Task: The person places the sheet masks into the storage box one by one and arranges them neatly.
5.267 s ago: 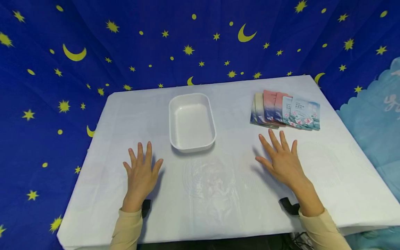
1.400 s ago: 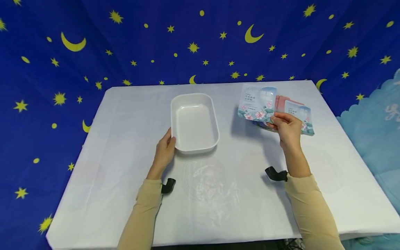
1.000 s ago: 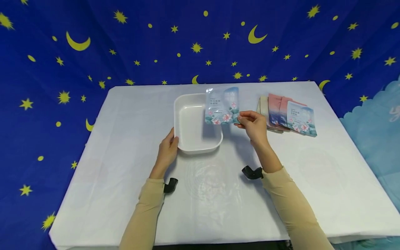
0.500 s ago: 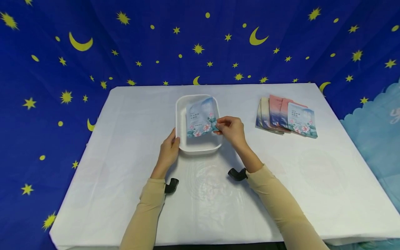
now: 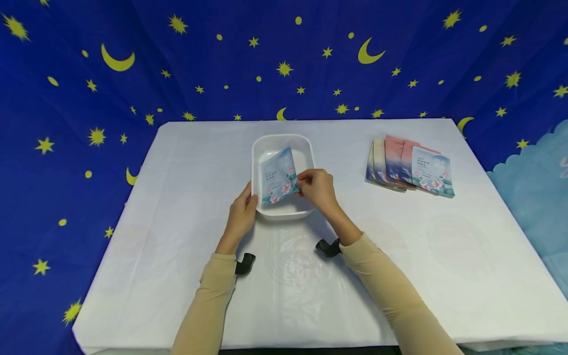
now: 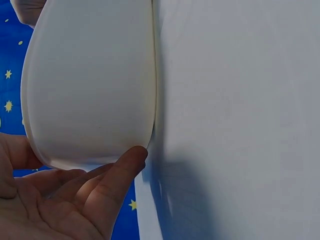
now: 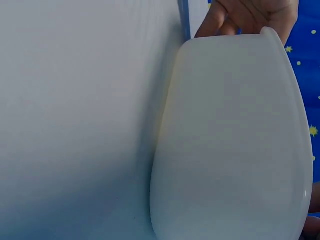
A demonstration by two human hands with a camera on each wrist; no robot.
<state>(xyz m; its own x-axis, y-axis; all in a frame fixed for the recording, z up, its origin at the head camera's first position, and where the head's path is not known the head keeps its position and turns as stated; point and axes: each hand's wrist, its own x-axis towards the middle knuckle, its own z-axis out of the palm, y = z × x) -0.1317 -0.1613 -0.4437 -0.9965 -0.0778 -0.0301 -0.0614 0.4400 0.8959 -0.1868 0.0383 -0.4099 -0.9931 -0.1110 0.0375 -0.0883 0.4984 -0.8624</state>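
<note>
A white plastic basin [image 5: 286,216] stands on the table. My left hand [image 5: 241,214] grips its near left side, thumb at the rim. In the left wrist view, the fingers of my left hand [image 6: 75,200] press against the outer wall of the basin [image 6: 90,85]. Over the basin's interior, a light blue flowered face mask packet [image 5: 278,180] leans at a tilt, its right edge pinched by my right hand [image 5: 318,188]. The right wrist view shows mostly the basin's outer wall [image 7: 235,135], with only a sliver of my right hand at the lower right.
At the right lies a fanned pile of packets: a light blue one [image 5: 432,170] on top, pink ones [image 5: 394,155] and beige ones [image 5: 379,160] beside it. A white cloth [image 5: 177,172] covers the table. A blue starry curtain [image 5: 239,54] hangs behind.
My right hand took a light blue packet from the pile, carried it left and lowered it into the basin. My left hand came from the table's left to grip the basin.
</note>
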